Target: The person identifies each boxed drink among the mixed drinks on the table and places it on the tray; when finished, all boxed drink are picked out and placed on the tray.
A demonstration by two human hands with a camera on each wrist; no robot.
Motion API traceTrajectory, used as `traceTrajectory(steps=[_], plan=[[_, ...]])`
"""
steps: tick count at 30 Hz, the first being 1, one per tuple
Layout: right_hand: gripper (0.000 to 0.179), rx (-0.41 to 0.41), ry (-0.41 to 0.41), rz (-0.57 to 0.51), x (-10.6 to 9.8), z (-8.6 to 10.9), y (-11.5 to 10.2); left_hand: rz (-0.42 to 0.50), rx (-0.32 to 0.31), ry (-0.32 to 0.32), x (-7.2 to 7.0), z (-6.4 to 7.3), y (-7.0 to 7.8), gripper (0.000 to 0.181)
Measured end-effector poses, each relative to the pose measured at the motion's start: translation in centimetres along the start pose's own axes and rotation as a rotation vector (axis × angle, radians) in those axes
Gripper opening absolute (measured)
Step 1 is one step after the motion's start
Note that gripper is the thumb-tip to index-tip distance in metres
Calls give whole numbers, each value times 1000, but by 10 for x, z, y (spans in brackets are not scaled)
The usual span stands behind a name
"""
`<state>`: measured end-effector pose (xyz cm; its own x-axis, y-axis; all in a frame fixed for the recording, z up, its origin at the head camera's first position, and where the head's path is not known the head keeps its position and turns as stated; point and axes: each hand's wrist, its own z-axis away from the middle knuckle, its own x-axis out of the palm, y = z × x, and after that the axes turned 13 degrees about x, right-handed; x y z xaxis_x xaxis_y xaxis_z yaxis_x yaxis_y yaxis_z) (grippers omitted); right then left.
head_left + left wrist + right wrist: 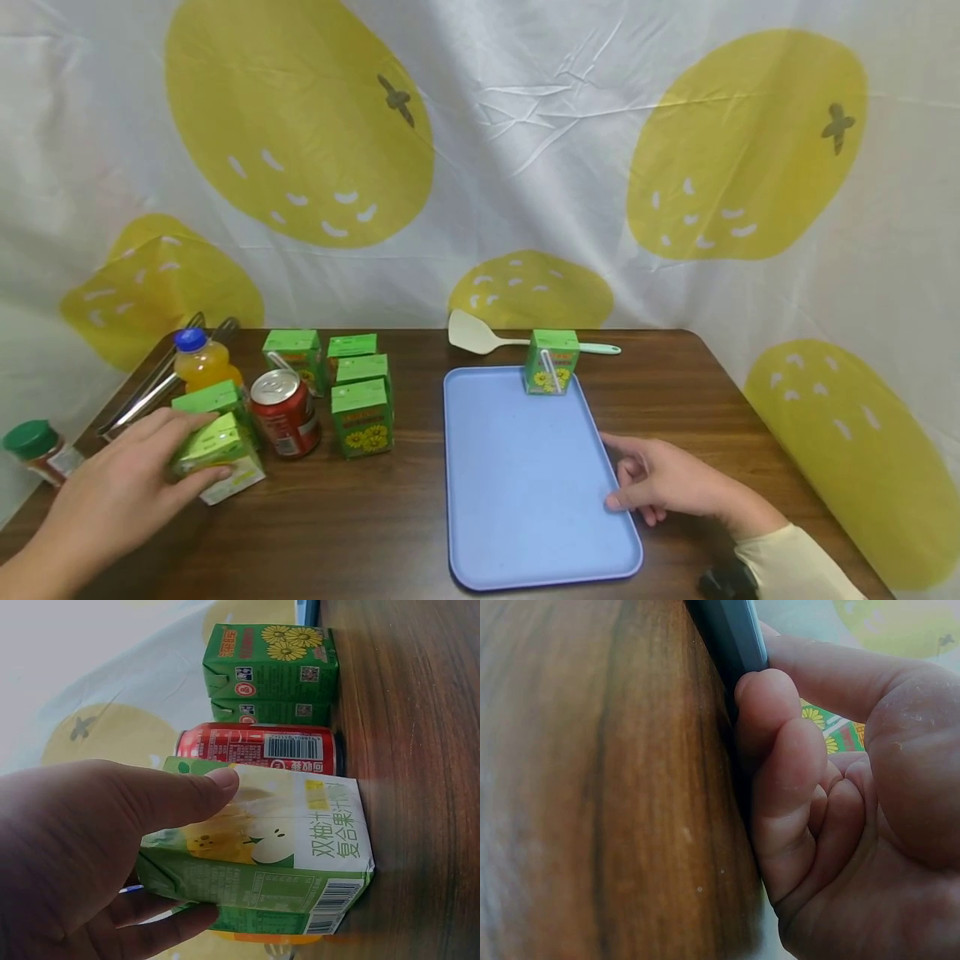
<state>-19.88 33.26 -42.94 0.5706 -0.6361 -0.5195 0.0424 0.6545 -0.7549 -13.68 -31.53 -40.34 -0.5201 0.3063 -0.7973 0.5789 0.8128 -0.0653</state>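
My left hand (120, 483) grips a green-and-white juice carton (243, 477) at the left of the table. In the left wrist view the thumb lies across the carton's printed face, with fingers on the opposite side. Close behind this carton are another green carton (212, 397) and a red soda can (286, 414). On the right, my right hand (663, 479) pinches the long edge of a blue tray (525, 483), thumb over the rim. The hand's other fingers are curled in below. A green drink carton (546, 367) with a straw stands at the tray's far right corner.
Several green drink cartons (362, 421) stand between the can and the tray. A spatula (474, 333) lies along the back edge. At the left are an orange juice bottle (204, 362), metal tongs (142, 400) and a green-capped jar (43, 450). A patterned cloth hangs behind.
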Motion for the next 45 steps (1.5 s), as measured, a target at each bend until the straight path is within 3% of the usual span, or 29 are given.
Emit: traceTrajectory(steps=[22, 29, 38, 45], plan=[[106, 24, 0, -24, -6, -1, 1, 64, -11, -40, 0, 0, -1, 78], [105, 18, -9, -26, -3, -1, 1, 94, -16, -34, 2, 0, 7, 75], [105, 32, -9, -42, -1, -1, 2, 175, 48, 4, 8, -10, 24, 74], [105, 18, -6, -44, 0, -1, 2, 167, 111, 52, 16, -17, 30, 74]])
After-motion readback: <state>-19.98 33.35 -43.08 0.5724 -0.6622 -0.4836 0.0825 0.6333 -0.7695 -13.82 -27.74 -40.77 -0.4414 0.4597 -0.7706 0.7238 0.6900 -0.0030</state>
